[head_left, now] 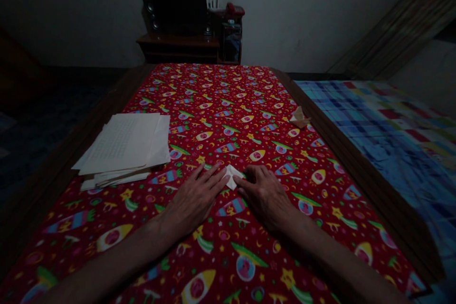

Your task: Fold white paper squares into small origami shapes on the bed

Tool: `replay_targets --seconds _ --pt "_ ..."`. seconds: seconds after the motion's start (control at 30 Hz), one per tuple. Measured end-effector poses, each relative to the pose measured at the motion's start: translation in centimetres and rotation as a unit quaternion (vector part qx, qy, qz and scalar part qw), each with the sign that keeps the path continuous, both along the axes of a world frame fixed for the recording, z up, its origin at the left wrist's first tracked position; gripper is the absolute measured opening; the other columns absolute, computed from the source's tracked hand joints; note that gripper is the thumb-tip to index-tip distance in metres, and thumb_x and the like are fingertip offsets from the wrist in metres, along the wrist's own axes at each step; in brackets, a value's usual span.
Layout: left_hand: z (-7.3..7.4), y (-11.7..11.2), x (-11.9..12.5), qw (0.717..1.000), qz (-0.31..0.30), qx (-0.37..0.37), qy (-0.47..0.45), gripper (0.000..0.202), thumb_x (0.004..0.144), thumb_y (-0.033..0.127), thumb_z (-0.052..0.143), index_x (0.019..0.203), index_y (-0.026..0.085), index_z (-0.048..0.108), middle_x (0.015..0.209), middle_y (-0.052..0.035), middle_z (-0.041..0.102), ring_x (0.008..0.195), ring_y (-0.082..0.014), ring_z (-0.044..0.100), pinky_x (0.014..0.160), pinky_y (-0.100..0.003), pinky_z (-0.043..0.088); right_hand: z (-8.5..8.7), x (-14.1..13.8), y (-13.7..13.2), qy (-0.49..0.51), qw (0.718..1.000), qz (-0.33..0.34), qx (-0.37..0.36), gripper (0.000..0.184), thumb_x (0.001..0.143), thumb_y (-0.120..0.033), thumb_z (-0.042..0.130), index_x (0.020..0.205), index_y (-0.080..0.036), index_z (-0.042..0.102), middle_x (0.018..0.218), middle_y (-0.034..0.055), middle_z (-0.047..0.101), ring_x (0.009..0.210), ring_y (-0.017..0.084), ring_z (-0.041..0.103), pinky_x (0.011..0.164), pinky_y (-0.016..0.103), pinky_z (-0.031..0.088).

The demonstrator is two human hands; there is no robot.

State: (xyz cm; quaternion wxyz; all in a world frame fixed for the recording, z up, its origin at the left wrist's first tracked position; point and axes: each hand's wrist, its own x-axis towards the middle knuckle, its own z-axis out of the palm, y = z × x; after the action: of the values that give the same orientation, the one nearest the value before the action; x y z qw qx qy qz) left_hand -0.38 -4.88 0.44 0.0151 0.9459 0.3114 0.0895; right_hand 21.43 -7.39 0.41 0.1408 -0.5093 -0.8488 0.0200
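A small white folded paper (231, 177) lies on the red tablecloth between my two hands, with crease lines meeting near its middle. My left hand (197, 194) rests palm down with its fingers stretched out, fingertips touching the paper's left edge. On the other side, my right hand (265, 193) has its fingers bent, thumb and forefinger closed at the paper's right corner. Part of that corner is hidden beneath the fingers.
A stack of paper sheets (121, 145) sits at the left. Near the table's right edge stands a folded paper piece (299, 118). The patterned tablecloth (228, 247) covers the table. Beyond are a monitor (176, 4) on a desk and a checked bed (384, 152).
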Motion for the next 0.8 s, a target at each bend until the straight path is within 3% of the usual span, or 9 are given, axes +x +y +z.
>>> replay_targets --seconds 0.17,0.37,0.57,0.7,0.8 --pt "-0.3 0.6 0.3 0.999 -0.010 -0.002 -0.044 0.046 0.084 0.008 0.044 0.129 0.016 0.046 0.137 -0.0094 0.047 0.129 -0.0239 0.038 0.107 -0.047 0.031 -0.6 -0.5 0.7 0.027 0.999 -0.031 0.019 0.024 0.092 -0.032 0.045 0.109 -0.025 0.061 0.092 0.0079 0.054 0.083 0.019 0.046 0.070 0.031 0.039" --pt "-1.1 2.0 0.9 0.975 0.030 -0.064 -0.210 0.028 0.089 0.010 0.042 0.114 0.017 0.054 0.110 -0.0074 0.060 0.105 -0.0187 0.053 0.091 -0.036 0.046 -1.0 -0.5 1.7 0.093 0.995 -0.039 0.010 0.020 0.090 -0.035 0.049 0.097 -0.018 0.057 0.089 0.0066 0.054 0.080 0.018 0.048 0.068 0.028 0.040" --pt "-1.5 2.8 1.6 0.976 0.080 -0.058 -0.191 0.021 0.088 0.030 0.052 0.103 0.015 0.053 0.093 -0.0065 0.055 0.088 -0.0208 0.051 0.077 -0.036 0.045 -1.0 -0.5 2.0 0.107 0.994 -0.029 -0.007 0.024 0.087 -0.042 0.052 0.090 -0.018 0.052 0.086 0.0051 0.052 0.077 0.017 0.047 0.066 0.027 0.038" --pt "-1.1 3.0 2.1 0.966 0.089 -0.115 -0.214 0.012 0.084 0.029 0.055 0.084 0.016 0.055 0.082 -0.0021 0.055 0.078 -0.0171 0.052 0.071 -0.030 0.044 -1.4 -0.3 2.0 0.178 0.982 -0.021 -0.053 0.021 0.087 -0.040 0.052 0.084 -0.019 0.051 0.082 0.0021 0.053 0.073 0.014 0.048 0.064 0.025 0.037" --pt "-0.6 3.1 2.4 0.939 0.117 -0.206 -0.249 0.013 0.082 0.028 0.055 0.078 0.017 0.058 0.075 0.0004 0.058 0.069 -0.0138 0.054 0.063 -0.025 0.042 -1.5 -0.4 2.0 0.216 0.972 -0.035 -0.090 0.019 0.086 -0.038 0.055 0.086 -0.019 0.052 0.079 0.0001 0.055 0.070 0.013 0.049 0.062 0.023 0.037"
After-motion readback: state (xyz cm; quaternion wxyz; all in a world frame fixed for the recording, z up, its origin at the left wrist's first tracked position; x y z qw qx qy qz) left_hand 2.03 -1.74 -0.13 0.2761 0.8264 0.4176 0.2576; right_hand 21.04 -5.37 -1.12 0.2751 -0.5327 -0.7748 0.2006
